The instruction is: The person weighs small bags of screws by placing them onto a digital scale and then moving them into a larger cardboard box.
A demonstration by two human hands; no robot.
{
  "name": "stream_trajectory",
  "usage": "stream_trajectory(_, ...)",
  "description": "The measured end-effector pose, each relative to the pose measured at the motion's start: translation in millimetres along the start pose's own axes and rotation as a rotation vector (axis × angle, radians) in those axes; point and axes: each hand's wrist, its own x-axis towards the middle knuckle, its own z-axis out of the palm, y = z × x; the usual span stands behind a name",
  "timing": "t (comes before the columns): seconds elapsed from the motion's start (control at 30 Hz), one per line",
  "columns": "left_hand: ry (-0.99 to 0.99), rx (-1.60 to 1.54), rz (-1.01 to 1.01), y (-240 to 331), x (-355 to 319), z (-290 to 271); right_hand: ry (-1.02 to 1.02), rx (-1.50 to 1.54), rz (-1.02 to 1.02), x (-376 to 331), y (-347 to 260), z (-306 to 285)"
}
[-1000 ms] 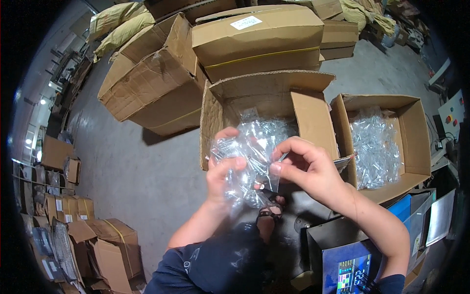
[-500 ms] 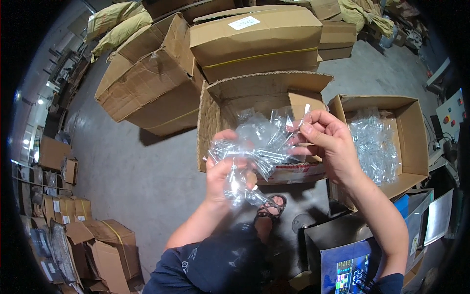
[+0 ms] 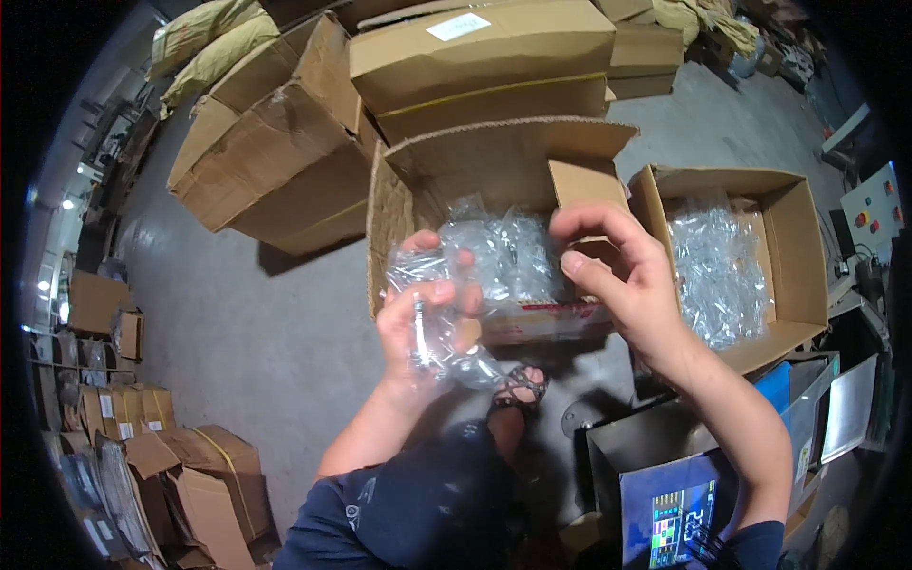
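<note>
Over the near left corner of the open corrugated carton (image 3: 494, 161), the left hand (image 3: 394, 328) grips clear plastic bags of screws (image 3: 432, 342), thumb pressed against them. Over the carton's near right corner, the right hand (image 3: 635, 285) is half curled, thumb and forefinger apart. Loose-piled bags (image 3: 518, 256) lie inside this carton, toward its near edge. Beyond its right edge, a second open carton (image 3: 803, 256) contains similar bags (image 3: 717, 275).

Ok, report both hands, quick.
Left hand: closed, holding clear plastic bags of screws.
Right hand: open, nothing visible in its grasp.
</note>
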Motion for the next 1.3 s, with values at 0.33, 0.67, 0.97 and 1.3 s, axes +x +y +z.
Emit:
stream_trajectory(0.33, -0.079, -0.156, 0.010, -3, -5, -5, -0.647, 0.198, 0.629, -26, 5, 44)
stream_trajectory(0.67, -0.248, -0.525, -0.060, 12, 10, -16, -0.282, 0.425, 0.479, -34, -6, 50)
stream_trajectory(0.97, -0.086, -0.435, 0.105, 14, 19, -15, -0.026, 0.161, 0.146, -9, -19, 32)
stream_trajectory(1.3, 0.130, -0.063, 0.121, -23, 23, 26, -0.134, -0.637, -0.472, -23, -5, 48)
